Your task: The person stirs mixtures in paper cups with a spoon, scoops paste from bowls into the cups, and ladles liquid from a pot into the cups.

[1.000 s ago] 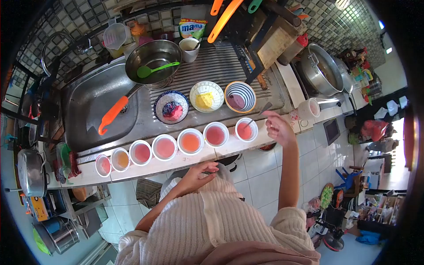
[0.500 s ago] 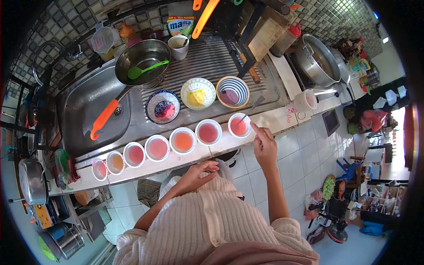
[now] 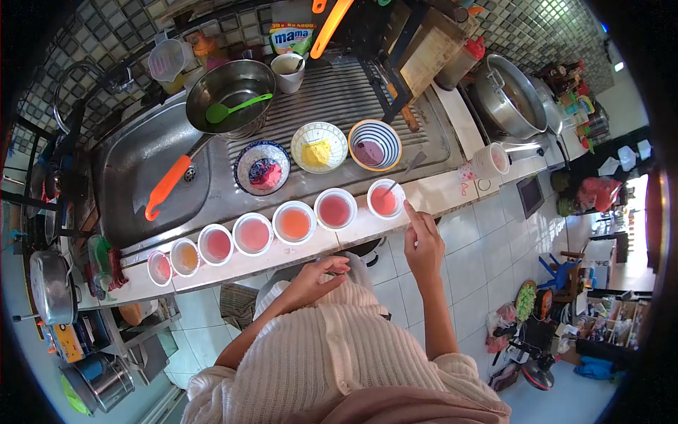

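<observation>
My right hand (image 3: 424,247) is at the counter's front edge, fingers stretched and holding nothing. Its fingertips are close to the rightmost cup (image 3: 372,203) of pinkish-red liquid; whether they touch it I cannot tell. A metal spoon (image 3: 414,164) leans in that cup. Several more white cups (image 3: 316,226) with pink, orange or yellowish liquid stand in a row to the left. In front of my belly hovers my left hand (image 3: 319,280), empty, its fingers loosely bent and apart. Behind the cups sit a blue-patterned bowl (image 3: 242,155), a bowl with yellow contents (image 3: 301,136) and a blue-striped bowl (image 3: 390,133).
An orange-handled saucepan (image 3: 236,78) holding a green ladle (image 3: 247,104) stands by the sink (image 3: 131,169). Near it is a white mug (image 3: 288,79). At right, a stack of cups (image 3: 486,162) lies on the counter, with a big pot (image 3: 494,106) on the stove.
My right hand's fingers have straightened and drawn slightly down from the rightmost cup's rim. The view has shifted slightly; my left hand and the cups stay in place.
</observation>
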The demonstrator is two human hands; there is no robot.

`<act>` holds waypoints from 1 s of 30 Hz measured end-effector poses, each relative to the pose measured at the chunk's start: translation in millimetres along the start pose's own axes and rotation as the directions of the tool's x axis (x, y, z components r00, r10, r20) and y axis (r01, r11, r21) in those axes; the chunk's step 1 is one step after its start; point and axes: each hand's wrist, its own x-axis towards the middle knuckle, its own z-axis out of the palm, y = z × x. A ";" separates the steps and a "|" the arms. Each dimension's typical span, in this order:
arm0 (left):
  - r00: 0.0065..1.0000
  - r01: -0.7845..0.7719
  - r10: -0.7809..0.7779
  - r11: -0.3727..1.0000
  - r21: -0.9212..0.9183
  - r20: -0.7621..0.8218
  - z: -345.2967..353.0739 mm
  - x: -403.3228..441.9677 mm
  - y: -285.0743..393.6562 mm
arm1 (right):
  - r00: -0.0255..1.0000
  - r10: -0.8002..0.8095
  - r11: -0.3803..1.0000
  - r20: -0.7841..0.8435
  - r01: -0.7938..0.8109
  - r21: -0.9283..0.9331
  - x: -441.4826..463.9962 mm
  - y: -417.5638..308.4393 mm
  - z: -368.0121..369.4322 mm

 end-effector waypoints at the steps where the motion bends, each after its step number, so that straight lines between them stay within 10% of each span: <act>1: 1.000 0.000 0.000 1.000 -0.001 0.003 0.7 0.0 -1.0 | 1.000 0.007 1.000 0.015 -0.007 -0.015 -1.5 0.5 -0.6; 9: 0.999 -0.038 0.039 0.999 0.009 -0.016 1.9 -0.5 -4.0 | 0.998 0.007 0.994 0.060 0.000 -0.107 -14.5 -8.2 -6.3; 18: 1.000 -0.002 0.002 1.000 0.012 0.012 -1.2 -3.0 -2.1 | 0.996 0.064 0.951 -0.053 -0.045 0.306 30.5 36.2 1.8; 21: 1.000 -0.001 0.001 0.999 -0.033 -0.009 0.4 -4.5 -3.0 | 0.988 0.140 0.946 0.064 -0.153 0.287 73.1 73.2 24.2; 30: 0.988 -0.098 0.088 0.992 -0.077 -0.126 0.2 -8.1 -9.5 | 0.798 -0.118 0.953 0.591 0.259 -0.160 138.3 77.5 64.5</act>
